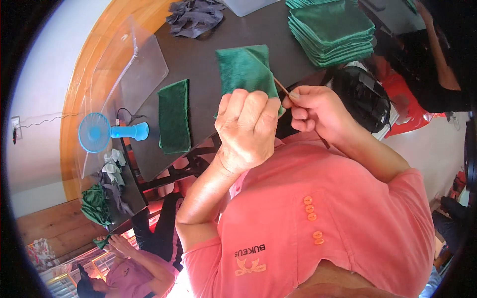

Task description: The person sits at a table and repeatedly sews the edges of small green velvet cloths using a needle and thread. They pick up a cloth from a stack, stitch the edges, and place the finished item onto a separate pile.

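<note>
My left hand [248, 124] is closed in a fist on the lower part of a green velvety fabric piece [238, 67], which stands up past my knuckles. Between the thumb and fingers of my right hand [315, 108] is a thin brown stick [281, 85]. Its far end meets the right side of the fabric, where a diagonal ridge runs up toward the top; whether the stick lies inside the cloth I cannot tell. Left of my hands, a folded green fabric piece [175, 116] lies on the dark table [198, 59]. My left fingertips are hidden.
A tall stack of green fabric pieces [330, 32] stands at the far right. Grey cloth [195, 17] is heaped at the back. On the left are a clear plastic sheet [144, 64] and a small blue fan [95, 132]. Another person [139, 270] handles green cloth at lower left.
</note>
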A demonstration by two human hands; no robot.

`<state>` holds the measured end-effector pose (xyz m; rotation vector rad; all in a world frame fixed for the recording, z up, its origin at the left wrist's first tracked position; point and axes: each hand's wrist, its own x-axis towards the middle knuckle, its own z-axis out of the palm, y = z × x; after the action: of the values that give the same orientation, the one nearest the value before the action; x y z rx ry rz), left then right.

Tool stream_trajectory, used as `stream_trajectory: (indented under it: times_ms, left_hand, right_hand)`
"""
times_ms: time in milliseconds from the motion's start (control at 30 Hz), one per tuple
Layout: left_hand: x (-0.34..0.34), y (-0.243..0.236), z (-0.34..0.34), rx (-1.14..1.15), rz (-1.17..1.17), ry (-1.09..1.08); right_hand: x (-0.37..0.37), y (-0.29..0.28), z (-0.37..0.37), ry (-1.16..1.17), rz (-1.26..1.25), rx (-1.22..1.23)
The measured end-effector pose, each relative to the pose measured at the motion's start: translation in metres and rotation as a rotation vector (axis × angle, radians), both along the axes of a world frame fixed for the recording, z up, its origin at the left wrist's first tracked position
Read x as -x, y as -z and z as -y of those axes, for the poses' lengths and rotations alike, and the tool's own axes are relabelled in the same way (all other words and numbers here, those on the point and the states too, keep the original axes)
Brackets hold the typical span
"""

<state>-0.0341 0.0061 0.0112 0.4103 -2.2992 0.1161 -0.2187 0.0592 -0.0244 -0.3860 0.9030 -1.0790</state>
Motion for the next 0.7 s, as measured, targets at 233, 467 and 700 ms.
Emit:
stream_trajectory:
  times_ms: [233,467,700]
  left_hand:
    - [-0.001,0.031,-0.019,-0.176,-0.088,0.247]
    - [-0.011,0.016,-0.006,-0.226,-0.086,0.059]
    - [0.014,-0.029,0.039,0.016,0.094,-0.280]
  right_hand:
    - [-0.012,0.003,0.029,-0.046,0.042,0.156]
    - [-0.006,-0.008,0.020,0.008,-0.375,0.309]
    - [-0.006,-0.009,0.011,0.067,-0.625,0.402]
